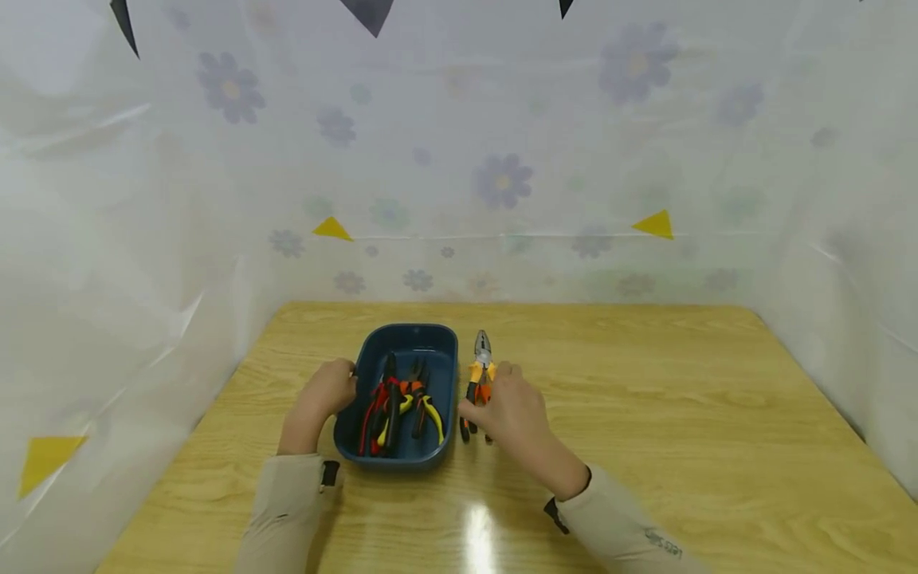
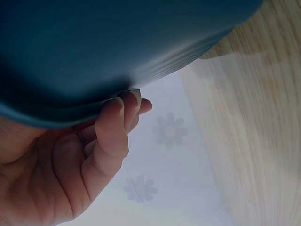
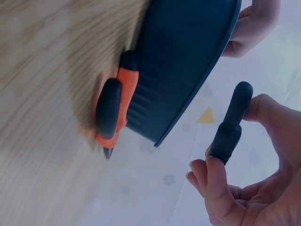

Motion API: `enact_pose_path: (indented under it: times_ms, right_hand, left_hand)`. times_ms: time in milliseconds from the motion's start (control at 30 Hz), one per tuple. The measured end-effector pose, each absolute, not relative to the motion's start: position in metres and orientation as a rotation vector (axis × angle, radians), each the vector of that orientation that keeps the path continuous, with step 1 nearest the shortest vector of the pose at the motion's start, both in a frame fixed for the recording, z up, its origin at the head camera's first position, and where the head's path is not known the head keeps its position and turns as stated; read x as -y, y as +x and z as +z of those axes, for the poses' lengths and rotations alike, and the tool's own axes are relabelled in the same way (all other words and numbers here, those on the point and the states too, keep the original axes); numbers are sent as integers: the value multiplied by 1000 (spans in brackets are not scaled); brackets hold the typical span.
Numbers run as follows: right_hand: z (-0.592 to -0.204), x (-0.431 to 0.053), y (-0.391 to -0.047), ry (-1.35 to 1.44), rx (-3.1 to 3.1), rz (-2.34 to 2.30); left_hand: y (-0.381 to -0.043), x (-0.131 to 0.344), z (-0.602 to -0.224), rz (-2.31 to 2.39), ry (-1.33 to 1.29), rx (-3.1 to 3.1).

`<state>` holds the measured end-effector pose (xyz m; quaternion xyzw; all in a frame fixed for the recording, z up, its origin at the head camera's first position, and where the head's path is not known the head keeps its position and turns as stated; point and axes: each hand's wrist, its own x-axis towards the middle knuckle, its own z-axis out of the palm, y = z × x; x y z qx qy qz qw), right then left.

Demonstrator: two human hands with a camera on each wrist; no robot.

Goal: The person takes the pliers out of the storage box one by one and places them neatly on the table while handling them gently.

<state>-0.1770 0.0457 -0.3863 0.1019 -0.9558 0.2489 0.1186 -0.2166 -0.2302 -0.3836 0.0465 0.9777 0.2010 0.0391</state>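
Note:
In the head view, a dark blue plastic bin point(image 1: 446, 458) holds several pliers point(image 1: 392, 406) with red, orange, yellow and black handles. My left hand point(image 1: 330, 389) grips the bin's left rim; its fingers curl against the rim in the left wrist view. Right of the bin, my right hand point(image 1: 512, 406) holds a pair of pliers point(image 3: 228, 136) above the table, thumb on one side of the dark handles and fingers on the other. Another pair of pliers point(image 3: 128, 84), orange and black, lies on the table against the bin's outer wall.
The wood-grain table point(image 1: 681, 414) extends to the right and in front of the bin. A pale flowered sheet point(image 1: 430, 159) hangs behind the table and along both sides, with yellow triangles point(image 1: 654, 225) on it.

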Motion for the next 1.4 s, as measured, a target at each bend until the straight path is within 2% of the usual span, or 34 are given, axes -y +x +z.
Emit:
enact_pose_path:
  times_ms: [567,1000,1400]
  right_hand:
    - [-398,-76,-187,230,2908,686]
    - [-412,-82,-196,295,2992,650]
    - [-419,-84,-206,229,3097,697]
  left_hand:
    - [-213,232,-380,576,123,-2998]
    - [-211,232,-379,591,135,-2975]
    - [-212,229,-377,567,166,-2992]
